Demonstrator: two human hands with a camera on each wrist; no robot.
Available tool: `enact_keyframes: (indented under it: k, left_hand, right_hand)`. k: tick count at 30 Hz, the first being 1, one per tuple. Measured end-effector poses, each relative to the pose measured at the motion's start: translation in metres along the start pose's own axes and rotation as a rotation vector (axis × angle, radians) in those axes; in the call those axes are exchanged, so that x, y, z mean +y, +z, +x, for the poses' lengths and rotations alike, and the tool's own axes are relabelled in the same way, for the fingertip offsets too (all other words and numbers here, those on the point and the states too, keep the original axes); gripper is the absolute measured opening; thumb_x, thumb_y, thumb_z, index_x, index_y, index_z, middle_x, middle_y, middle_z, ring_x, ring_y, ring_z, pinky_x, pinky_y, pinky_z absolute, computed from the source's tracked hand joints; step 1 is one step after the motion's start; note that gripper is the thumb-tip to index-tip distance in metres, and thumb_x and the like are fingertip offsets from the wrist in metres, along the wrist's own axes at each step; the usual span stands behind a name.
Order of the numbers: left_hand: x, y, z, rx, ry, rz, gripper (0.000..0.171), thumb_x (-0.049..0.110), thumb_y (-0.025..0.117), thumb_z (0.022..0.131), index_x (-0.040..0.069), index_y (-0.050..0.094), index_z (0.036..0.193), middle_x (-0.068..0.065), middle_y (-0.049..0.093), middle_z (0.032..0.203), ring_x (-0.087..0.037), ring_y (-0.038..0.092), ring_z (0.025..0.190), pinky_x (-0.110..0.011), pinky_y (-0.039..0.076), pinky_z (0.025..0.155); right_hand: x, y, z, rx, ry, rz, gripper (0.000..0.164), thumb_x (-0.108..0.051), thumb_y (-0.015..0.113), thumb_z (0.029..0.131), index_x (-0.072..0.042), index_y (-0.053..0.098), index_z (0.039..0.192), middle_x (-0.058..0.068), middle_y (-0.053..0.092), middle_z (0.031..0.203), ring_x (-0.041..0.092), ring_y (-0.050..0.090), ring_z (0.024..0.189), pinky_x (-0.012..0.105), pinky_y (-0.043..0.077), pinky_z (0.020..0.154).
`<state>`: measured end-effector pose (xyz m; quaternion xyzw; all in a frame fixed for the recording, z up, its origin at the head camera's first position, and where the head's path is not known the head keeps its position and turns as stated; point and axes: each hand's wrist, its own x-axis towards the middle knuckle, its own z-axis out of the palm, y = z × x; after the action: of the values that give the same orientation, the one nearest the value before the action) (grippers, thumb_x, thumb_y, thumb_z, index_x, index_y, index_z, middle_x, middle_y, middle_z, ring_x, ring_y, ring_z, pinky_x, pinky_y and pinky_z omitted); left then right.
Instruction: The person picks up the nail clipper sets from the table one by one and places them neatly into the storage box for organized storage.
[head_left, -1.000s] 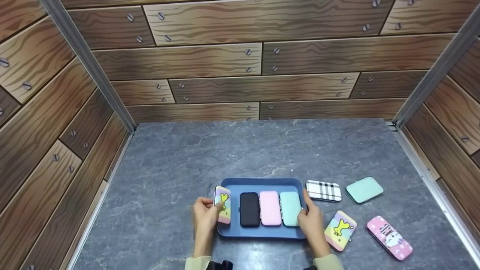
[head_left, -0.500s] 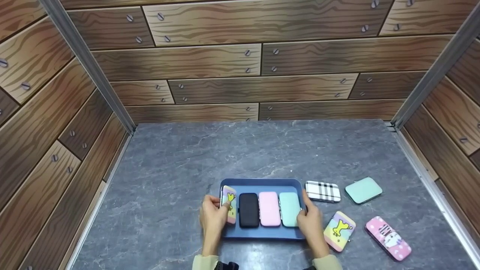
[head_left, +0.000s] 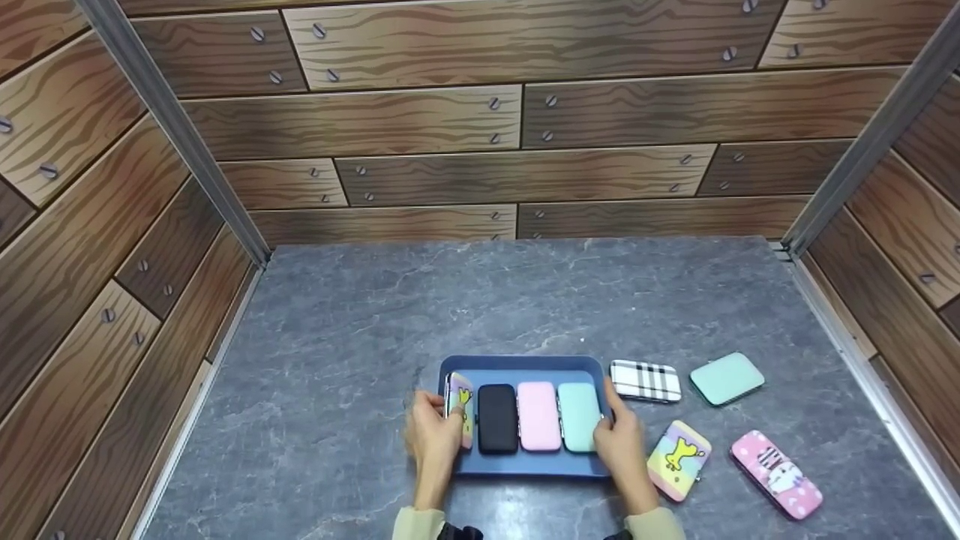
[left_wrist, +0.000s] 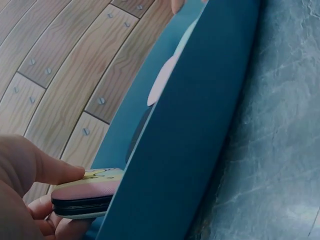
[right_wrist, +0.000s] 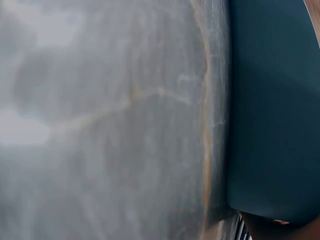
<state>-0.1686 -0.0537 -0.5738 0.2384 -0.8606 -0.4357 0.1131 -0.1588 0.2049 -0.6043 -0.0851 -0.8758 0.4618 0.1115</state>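
My left hand (head_left: 435, 441) pinches a small pastel case with a yellow giraffe (head_left: 466, 429), thumb on its top and fingers beneath. Tilted on its long edge, the case is at the left end of a blue tray (head_left: 521, 363). In the left wrist view, the case (left_wrist: 85, 193) shows a dark seam along its side, partly behind the tray wall (left_wrist: 185, 120). Inside the tray lie a black case (head_left: 498, 420), a pink case (head_left: 539, 417) and a mint case (head_left: 579, 418), side by side. My right hand (head_left: 622, 439) grips the tray's right wall, thumb beside the mint case.
Right of the tray lie a black-and-white plaid case (head_left: 645, 381), another mint case (head_left: 727, 379), a second giraffe case (head_left: 679, 460) and a pink polka-dot case (head_left: 777, 474). Wood-patterned walls (head_left: 435, 124) enclose the grey marbled tabletop (head_left: 360, 315) at the back and sides.
My left hand has carried the giraffe case rightward, from over the tray's left wall to inside that end, and the case has tipped more onto its edge. The right hand stays at the tray's wall.
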Motion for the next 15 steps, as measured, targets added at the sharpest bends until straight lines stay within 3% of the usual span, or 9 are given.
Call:
enact_keyframes:
  k: [9,12,15]
  left_hand:
    - [0.0019,0.0038,-0.0037,0.029,0.011,0.044,0.024,0.021,0.075,0.070,0.017,0.057,0.085,0.005,0.059,0.064,-0.020,0.057,0.062,-0.037,0.042,0.058]
    - [0.0019,0.0055,-0.0042,0.044,0.018,0.068,0.022,0.023,0.074,0.071,0.018,0.057,0.084,0.005,0.059,0.066,-0.022,0.057,0.063,-0.038,0.042,0.057]
    - [0.0018,0.0074,-0.0052,0.057,0.037,0.093,0.022,0.025,0.074,0.071,0.019,0.056,0.082,0.005,0.059,0.067,-0.024,0.057,0.063,-0.039,0.042,0.055]
  right_hand:
    - [-0.0012,0.0004,0.0014,0.005,-0.006,-0.024,0.063,0.013,0.046,0.080,-0.002,0.040,0.140,0.017,0.045,0.138,0.026,0.052,0.104,0.036,0.043,0.075]
    - [-0.0016,0.0002,0.0011,-0.008,0.008,-0.012,0.064,0.013,0.045,0.080,-0.004,0.039,0.141,0.018,0.045,0.138,0.022,0.055,0.074,0.030,0.042,0.059]
    - [-0.0018,-0.0003,0.0006,-0.032,0.031,0.009,0.064,0.012,0.043,0.081,-0.005,0.037,0.143,0.019,0.042,0.140,0.012,0.031,0.047,0.023,0.031,0.045]
